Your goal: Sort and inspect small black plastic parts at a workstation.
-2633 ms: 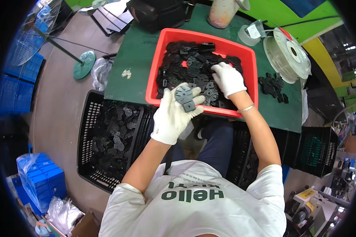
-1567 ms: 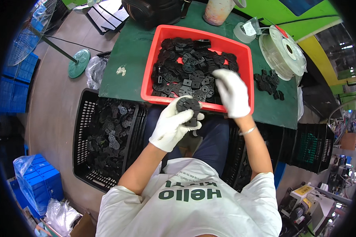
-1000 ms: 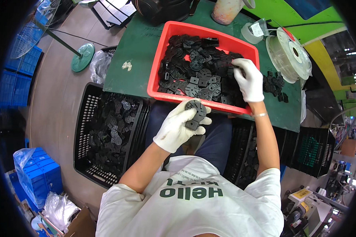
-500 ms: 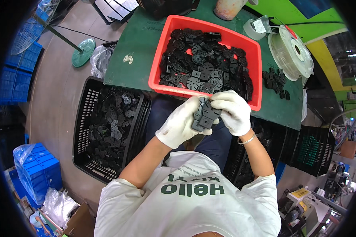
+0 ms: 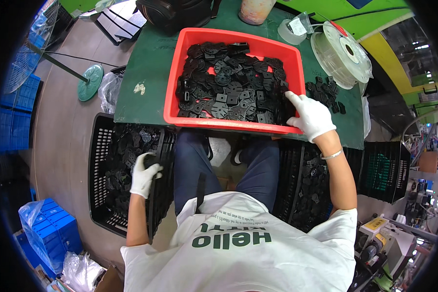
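My left hand [image 5: 145, 176], in a white glove, is over the black slatted crate [image 5: 96, 165] at the left, near its right-hand wall. Its fingers curve apart; dark parts lie behind them, and I make out nothing held. At the right rim of the red bin [image 5: 238, 127], my white-gloved right hand [image 5: 312, 116] reaches in with thumb and forefinger spread. Its fingertips are beside the flat black plastic parts [image 5: 228, 92] heaped in the bin. More black parts [image 5: 119, 182] fill the left crate.
The red bin stands on a green table [image 5: 141, 104]. To its right are loose black pieces [image 5: 326, 92] and a clear spool [image 5: 343, 53]. A dark bag [image 5: 173, 14] sits behind it. Another black crate [image 5: 297, 180] with parts stands right of my legs.
The dark parts that both hands held together are no longer between them. My left hand has dropped left to the crate; my right has moved to the bin's right rim. The view has shifted.
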Action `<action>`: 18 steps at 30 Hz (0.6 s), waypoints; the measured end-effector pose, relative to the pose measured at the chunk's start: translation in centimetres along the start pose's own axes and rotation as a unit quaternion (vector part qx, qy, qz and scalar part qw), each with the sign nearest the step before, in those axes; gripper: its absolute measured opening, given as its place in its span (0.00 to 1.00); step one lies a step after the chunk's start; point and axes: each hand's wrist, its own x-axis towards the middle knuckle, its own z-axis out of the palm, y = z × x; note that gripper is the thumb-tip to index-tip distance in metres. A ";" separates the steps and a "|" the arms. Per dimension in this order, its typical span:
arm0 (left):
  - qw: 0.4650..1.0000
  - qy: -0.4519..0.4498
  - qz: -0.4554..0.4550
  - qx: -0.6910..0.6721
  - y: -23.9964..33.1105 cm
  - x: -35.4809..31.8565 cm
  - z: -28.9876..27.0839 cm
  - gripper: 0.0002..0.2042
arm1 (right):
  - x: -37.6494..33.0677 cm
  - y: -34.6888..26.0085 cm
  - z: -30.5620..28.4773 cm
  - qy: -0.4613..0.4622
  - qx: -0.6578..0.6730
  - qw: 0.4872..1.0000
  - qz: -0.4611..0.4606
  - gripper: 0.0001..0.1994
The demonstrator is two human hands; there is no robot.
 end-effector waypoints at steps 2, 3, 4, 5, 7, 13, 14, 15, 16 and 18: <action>0.994 0.077 0.008 0.072 -3.3 1.5 -4.5 0.21 | 0.7 -1.2 -0.2 -0.079 -0.039 0.996 0.008 0.35; 0.990 0.104 0.007 0.098 -4.9 1.9 -6.8 0.21 | 1.1 -1.1 0.1 -0.078 -0.039 0.996 0.008 0.35; 0.984 0.124 0.001 0.127 -6.7 2.4 -9.1 0.20 | 1.5 -0.8 0.6 -0.064 -0.020 0.997 -0.024 0.36; 0.977 0.148 -0.005 0.156 -8.9 2.7 -11.6 0.20 | 2.1 -0.7 0.9 -0.050 0.001 0.997 -0.060 0.37; 0.967 0.176 -0.045 0.181 -10.8 2.0 -14.2 0.22 | 3.2 -0.7 0.6 -0.078 0.030 0.995 -0.051 0.37; 0.951 0.165 -0.120 0.233 -14.1 1.5 -16.9 0.20 | 6.8 -0.1 4.1 0.110 0.171 0.972 -0.117 0.26; 0.948 0.179 -0.143 0.220 -13.9 1.6 -15.9 0.19 | 7.5 -0.4 4.1 0.111 0.178 0.973 -0.093 0.23; 0.945 0.192 -0.166 0.206 -13.8 1.8 -15.3 0.19 | 7.9 -0.6 4.1 0.119 0.180 0.974 -0.067 0.22; 0.940 0.207 -0.146 0.229 -15.6 1.6 -16.8 0.19 | 8.9 -1.1 4.0 0.137 0.160 0.975 -0.076 0.20; 0.939 0.200 -0.135 0.244 -17.1 1.5 -17.8 0.20 | 9.5 -1.9 3.5 0.186 0.065 0.978 -0.073 0.17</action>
